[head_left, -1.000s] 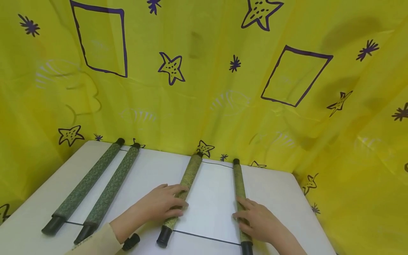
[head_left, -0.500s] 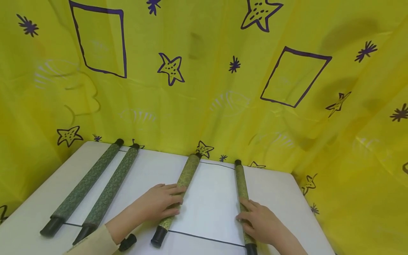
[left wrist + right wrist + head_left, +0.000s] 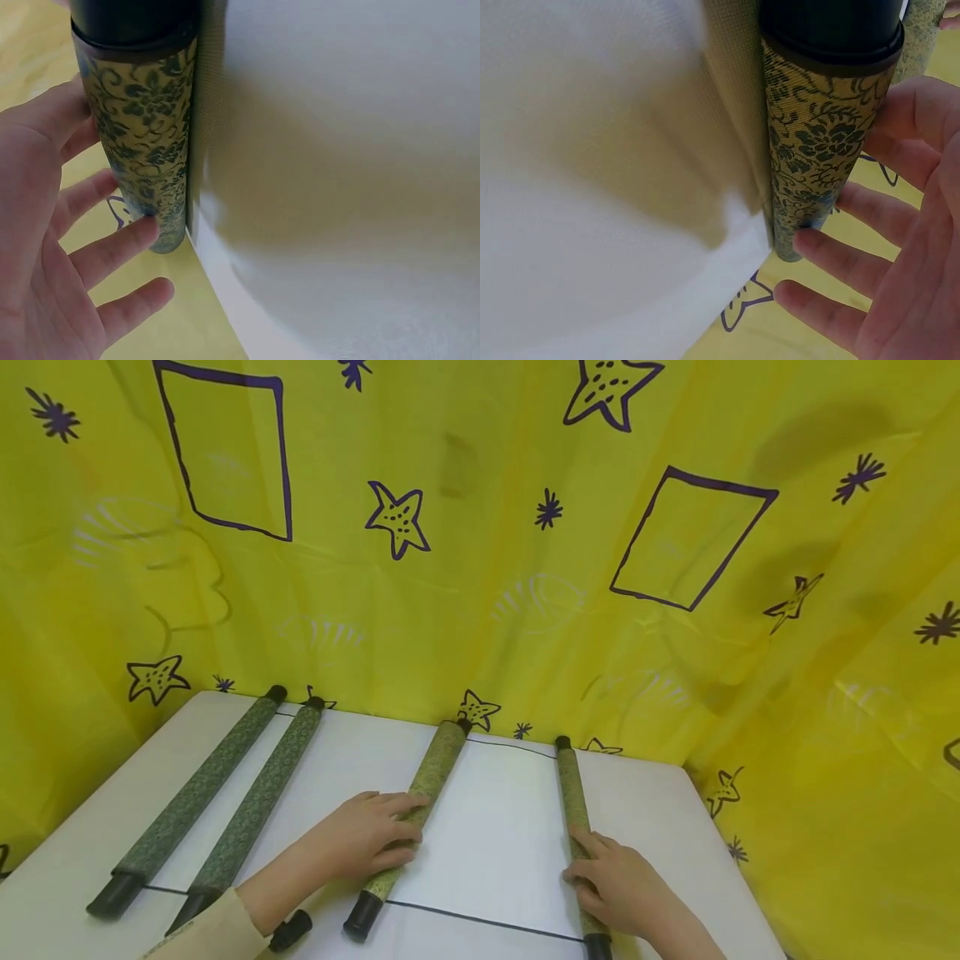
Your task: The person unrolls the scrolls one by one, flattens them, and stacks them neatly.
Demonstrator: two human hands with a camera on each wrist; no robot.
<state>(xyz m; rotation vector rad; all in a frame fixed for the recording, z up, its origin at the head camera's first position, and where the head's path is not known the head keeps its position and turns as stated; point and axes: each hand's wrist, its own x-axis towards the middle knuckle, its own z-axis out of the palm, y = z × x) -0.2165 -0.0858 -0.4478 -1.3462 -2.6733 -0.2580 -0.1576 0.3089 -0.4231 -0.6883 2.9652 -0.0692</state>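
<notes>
Part-unrolled scroll (image 3: 491,831) lies on tabletop (image 3: 686,827); left roll (image 3: 437,768) and right roll (image 3: 572,789) well apart. Left hand (image 3: 372,837) and right hand (image 3: 618,885) rest on these, fingers spread. Judged step: adjusting roll spacing; next move likely calls for even pressure.

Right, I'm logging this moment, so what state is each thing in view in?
Left yellowish roll: lying, apart from right one
Right yellowish roll: likewise lying
Left green roll: lying, untouched
Right green roll: lying, near end partly hidden
Black object: partly hidden
Yellow cloth: hanging in loose folds
Left hand: touching left yellowish roll
Right hand: touching right yellowish roll
</notes>
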